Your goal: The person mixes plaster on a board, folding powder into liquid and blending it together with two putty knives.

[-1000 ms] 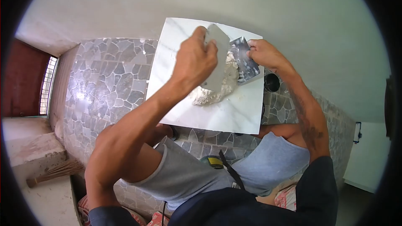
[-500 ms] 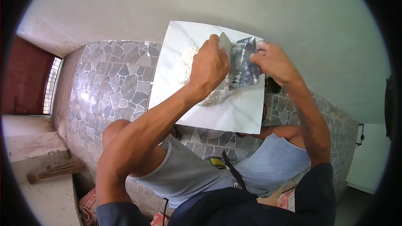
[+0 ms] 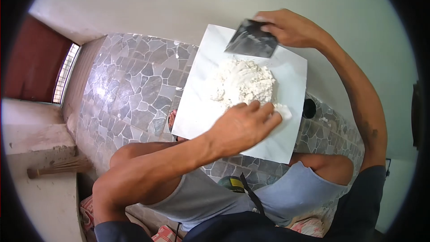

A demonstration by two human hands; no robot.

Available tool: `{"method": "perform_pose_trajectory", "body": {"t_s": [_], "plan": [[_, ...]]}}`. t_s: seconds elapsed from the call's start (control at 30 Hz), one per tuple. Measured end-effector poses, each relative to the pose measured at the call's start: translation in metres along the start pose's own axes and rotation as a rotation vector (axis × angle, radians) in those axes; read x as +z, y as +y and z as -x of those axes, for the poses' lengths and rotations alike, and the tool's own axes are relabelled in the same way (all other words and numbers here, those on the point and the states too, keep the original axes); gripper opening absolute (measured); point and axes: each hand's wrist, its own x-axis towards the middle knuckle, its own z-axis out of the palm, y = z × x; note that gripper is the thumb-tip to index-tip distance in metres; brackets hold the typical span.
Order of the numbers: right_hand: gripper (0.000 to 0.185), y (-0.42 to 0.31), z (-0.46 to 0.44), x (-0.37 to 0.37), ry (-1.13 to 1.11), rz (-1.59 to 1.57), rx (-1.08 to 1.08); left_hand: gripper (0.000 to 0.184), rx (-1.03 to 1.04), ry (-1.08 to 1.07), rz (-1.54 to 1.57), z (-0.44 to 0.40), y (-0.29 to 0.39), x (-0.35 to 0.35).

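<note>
A heap of white, crumbly, paste-like material [image 3: 244,80] lies on a square white marbled tile [image 3: 197,112]. My right hand [image 3: 286,27] grips a dark, flat scraper [image 3: 251,40] by one edge, tilted above the tile's far side, with white smears on its face. My left hand [image 3: 246,125] is at the near right side of the heap, its fingers curled downward. The scraper in my left hand is almost wholly hidden under the fingers. Just past those fingertips lies a white patch [image 3: 283,111] of the material.
Grey stone-patterned flooring [image 3: 134,85] surrounds the tile. A pale wall [image 3: 170,9] rises behind it. A black round object [image 3: 309,108] stands at the tile's right. A tape measure [image 3: 233,183] shows near my lap, and a stick broom [image 3: 60,166] lies at left.
My hands have moved apart: the right one up and away with the dark scraper, the left one down to the near side of the heap. The heap is now largely uncovered. My view has shifted.
</note>
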Motion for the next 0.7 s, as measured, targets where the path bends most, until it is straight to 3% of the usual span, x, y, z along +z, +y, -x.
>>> {"method": "perform_pose_trajectory", "body": {"t_s": [0.1,0.17,0.3,0.43,0.57,0.7], "plan": [[0.037,-0.031,-0.072,0.025,-0.124,0.133,-0.132,0.034,0.048,-0.07,-0.025,-0.001,0.005,0.008],[0.04,-0.05,-0.111,0.05,-0.126,0.132,-0.51,0.03,0.082,-0.057,-0.023,-0.003,0.009,0.014],[0.039,-0.125,-0.16,0.087,-0.443,0.293,-0.646,0.023,0.083,-0.012,-0.032,-0.006,0.015,0.014],[0.036,-0.151,-0.181,0.151,-0.737,0.418,-0.633,0.021,0.062,-0.009,-0.048,-0.005,0.015,0.009],[0.029,-0.143,-0.173,0.196,-0.789,0.408,-0.594,0.02,0.058,0.044,-0.03,-0.004,0.016,0.006],[0.032,-0.144,-0.135,0.149,-0.924,0.62,-0.583,0.022,0.053,0.072,-0.04,-0.004,0.02,0.004]]}}
